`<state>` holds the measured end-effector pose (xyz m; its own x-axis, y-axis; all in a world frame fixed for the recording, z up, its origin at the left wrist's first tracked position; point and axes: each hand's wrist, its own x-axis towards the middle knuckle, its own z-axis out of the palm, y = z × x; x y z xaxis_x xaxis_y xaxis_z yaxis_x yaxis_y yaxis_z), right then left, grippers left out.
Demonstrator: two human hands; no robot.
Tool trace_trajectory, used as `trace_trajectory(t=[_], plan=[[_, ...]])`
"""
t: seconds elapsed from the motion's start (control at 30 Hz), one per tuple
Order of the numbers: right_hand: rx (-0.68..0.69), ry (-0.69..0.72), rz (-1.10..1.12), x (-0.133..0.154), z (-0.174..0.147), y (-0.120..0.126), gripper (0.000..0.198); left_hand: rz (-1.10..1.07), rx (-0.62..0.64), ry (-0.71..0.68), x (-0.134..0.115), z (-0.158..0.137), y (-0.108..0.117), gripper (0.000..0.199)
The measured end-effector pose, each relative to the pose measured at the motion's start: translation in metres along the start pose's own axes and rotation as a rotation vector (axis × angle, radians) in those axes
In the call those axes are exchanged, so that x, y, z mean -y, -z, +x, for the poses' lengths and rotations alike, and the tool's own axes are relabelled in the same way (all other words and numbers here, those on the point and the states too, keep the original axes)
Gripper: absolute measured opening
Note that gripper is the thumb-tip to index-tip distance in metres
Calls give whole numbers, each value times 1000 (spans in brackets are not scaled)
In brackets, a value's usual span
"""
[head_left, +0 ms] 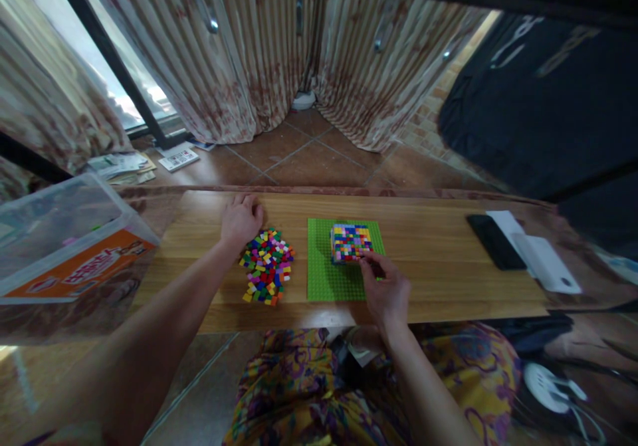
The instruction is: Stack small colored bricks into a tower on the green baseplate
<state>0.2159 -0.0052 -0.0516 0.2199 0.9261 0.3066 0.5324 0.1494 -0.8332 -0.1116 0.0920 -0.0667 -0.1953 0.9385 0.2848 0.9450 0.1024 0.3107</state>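
We had the multicoloured brick block (350, 240) on the green baseplate (329, 286), about midway between the left and right edges of the counter (433, 253), where the studs presumably held it steady. Our right hand (386, 286) met the block's near right corner with its fingertips, likely for fine control, though we could not tell whether they gripped anything. Toward the counter's far left corner, our left hand (242, 220) lay loosely curled beside the loose bricks (268, 263), probably spread there for easy picking; whether it held any, we could not tell.
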Motion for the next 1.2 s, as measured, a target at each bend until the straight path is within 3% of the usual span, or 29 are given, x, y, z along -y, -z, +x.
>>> trace_trajectory(t=[0.4, 0.63, 0.93, 1.2], plan=[[-18, -80, 39, 2, 5, -2, 27, 23, 36, 13, -3, 0, 4, 39], [-29, -89, 61, 8, 5, -2, 26, 10, -5, -10, 0, 0, 0, 37], [42, -305, 226, 1, 18, -4, 30, 9, 2, -7, 0, 0, 0, 38], [45, -327, 259, 5, 19, -2, 27, 11, -10, 3, -1, -1, -1, 37]])
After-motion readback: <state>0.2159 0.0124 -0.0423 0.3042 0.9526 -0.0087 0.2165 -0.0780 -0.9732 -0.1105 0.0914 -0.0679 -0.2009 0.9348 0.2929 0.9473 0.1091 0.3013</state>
